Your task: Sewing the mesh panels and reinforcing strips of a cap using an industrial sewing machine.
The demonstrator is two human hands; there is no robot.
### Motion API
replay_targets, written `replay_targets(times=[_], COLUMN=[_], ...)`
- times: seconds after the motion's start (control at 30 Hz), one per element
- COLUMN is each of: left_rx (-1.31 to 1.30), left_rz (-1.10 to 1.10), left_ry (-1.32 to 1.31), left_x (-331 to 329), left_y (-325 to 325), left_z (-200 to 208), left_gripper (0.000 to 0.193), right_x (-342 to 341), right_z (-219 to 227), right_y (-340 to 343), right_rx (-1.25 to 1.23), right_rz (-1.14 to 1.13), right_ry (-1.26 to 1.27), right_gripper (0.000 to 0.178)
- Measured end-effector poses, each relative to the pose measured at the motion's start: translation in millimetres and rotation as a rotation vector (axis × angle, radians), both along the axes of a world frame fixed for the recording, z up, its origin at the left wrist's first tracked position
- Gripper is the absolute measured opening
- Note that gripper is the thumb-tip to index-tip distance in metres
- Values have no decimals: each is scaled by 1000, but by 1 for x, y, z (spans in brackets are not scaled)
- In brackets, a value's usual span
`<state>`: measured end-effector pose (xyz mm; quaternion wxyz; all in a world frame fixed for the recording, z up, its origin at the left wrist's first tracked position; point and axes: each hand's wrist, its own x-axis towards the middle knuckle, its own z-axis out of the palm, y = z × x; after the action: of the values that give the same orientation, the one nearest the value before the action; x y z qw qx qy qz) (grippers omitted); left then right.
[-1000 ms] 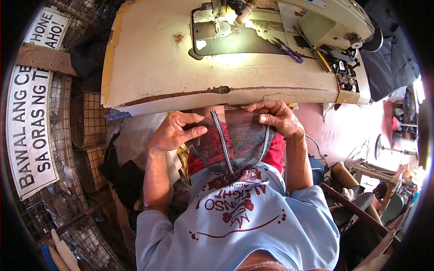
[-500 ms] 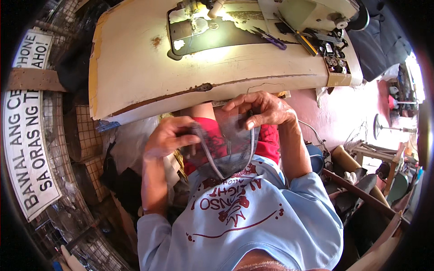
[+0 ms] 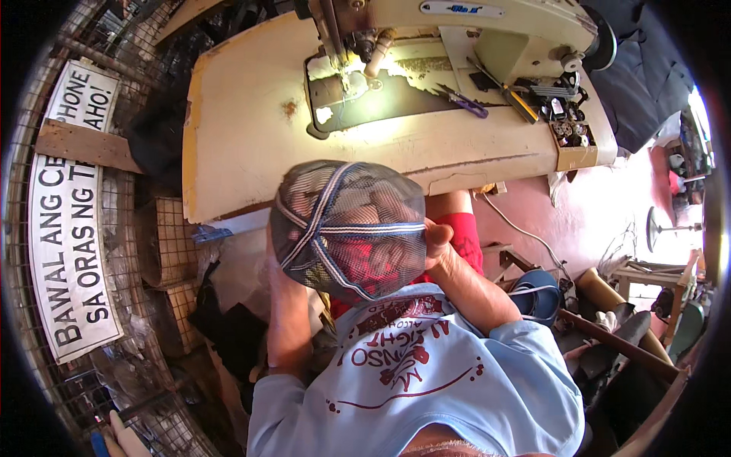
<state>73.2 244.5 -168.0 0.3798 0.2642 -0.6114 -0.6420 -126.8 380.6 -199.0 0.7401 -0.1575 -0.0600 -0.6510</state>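
Note:
A dark see-through mesh cap [image 3: 358, 266], with blue-and-white striped bands crossing over its crown, is spread out above my lap. My right hand [image 3: 437, 245] grips its right edge; the thumb shows outside, and the fingers are seen dimly through the mesh. On the other side, my left hand [image 3: 301, 204] lies behind or inside the mesh, supporting the cap from the left, with its fingers partly veiled. The near edge of the sewing machine table [image 3: 244, 145] is just beyond the cap.
A lit sewing machine [image 3: 495, 30] stands on the table. Purple-handled snips [image 3: 466, 105], a yellow-handled tool [image 3: 521, 105] and a box of bobbins [image 3: 572, 137] lie on its right side. Wire racks with a white sign [image 3: 76, 251] line the left; a blue round container [image 3: 537, 295] sits at right.
The mesh cap has been raised and opened out, its crown now turned upward toward me. Both hands have shifted to its sides, under the mesh. The view has tilted to show more of the machine.

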Motion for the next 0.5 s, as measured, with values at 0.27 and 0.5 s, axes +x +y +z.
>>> replay_targets(times=[0.27, 0.5], left_rx=[952, 858], left_rz=[-286, -500], left_ry=[720, 1035], left_x=[1, -48], left_y=[-54, 11], left_z=[18, 25], left_gripper=[46, 100], right_x=[-29, -18], right_z=[34, 63], right_y=[-8, -26], right_rx=[22, -84], right_rz=[-7, -34], right_ry=[-209, -389], right_gripper=[75, 78])
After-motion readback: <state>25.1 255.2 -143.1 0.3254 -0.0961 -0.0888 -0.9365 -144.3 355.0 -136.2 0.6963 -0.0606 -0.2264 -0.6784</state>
